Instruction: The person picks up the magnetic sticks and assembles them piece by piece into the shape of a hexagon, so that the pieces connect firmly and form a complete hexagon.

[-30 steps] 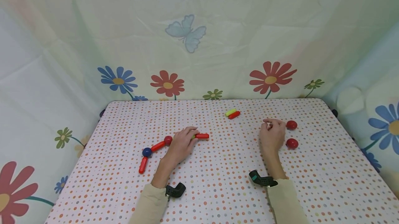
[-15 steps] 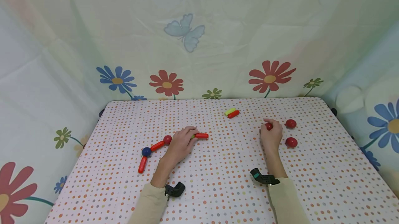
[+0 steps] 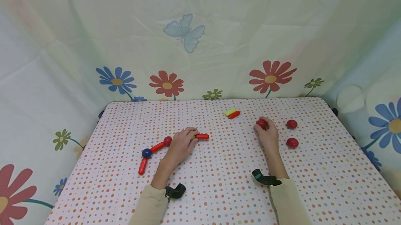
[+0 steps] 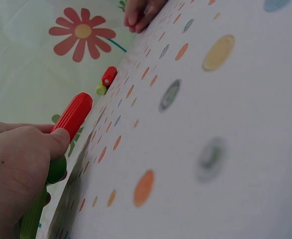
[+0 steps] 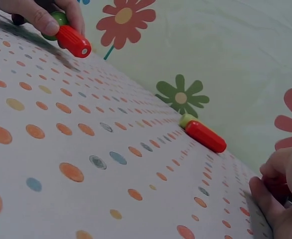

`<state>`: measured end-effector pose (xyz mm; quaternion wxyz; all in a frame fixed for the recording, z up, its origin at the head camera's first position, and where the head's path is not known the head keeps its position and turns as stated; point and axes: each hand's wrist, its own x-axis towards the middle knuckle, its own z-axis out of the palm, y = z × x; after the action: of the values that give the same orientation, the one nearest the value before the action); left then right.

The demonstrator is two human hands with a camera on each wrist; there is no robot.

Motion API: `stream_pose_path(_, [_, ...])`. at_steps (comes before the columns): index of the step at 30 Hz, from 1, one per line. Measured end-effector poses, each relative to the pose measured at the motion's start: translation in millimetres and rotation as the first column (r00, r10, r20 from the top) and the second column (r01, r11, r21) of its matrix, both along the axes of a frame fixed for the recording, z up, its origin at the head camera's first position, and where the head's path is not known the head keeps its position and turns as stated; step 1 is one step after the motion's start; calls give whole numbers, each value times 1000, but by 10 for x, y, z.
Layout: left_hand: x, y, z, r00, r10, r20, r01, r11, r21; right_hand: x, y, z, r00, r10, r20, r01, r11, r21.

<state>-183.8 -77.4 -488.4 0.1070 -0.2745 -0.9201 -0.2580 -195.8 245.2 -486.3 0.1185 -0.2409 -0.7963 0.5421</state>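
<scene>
My left hand grips a chain of rods and balls. From it a red rod sticks out to the right, joined to a green ball with a green rod behind. On the chain's other side, in the head view, come a dark red ball, a red rod, a blue ball and a last red rod. At the right, my right hand holds a red ball between thumb and fingers. Its fingers partly cover that ball.
Two more red balls lie to the right of my right hand. Toward the back, a yellow-green rod and a red rod lie side by side. A dotted cloth covers the table, and a flowered curtain hangs behind it.
My right hand has drawn a red ball away from the two others and moved left with it. The left hand stays on the chain.
</scene>
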Motion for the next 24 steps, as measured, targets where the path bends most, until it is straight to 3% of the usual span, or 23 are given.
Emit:
stream_pose_path(8, [5, -1, -7, 1000, -2, -9, 2, 1000, 12, -30, -43, -36, 996, 79, 35, -77, 995, -62])
stream_pose_path(12, [5, -4, -15, 1000, 2, -9, -2, 1000, 16, -5, -105, -26, 979, 204, 23, -202, 977, -71])
stream_pose_path(14, [4, -6, -19, 1000, 5, -6, -5, 1000, 20, 15, -183, -25, 951, 309, 9, -307, 948, -86])
stream_pose_path(18, [-5, -6, -20, 1000, 12, -9, -12, 1000, 25, 49, -442, -28, 864, 503, -24, -501, 854, -138])
stream_pose_path(24, [-3, 5, -7, 1000, 23, -11, -23, 999, 31, 107, -794, -21, 748, 664, -16, -664, 746, -52])
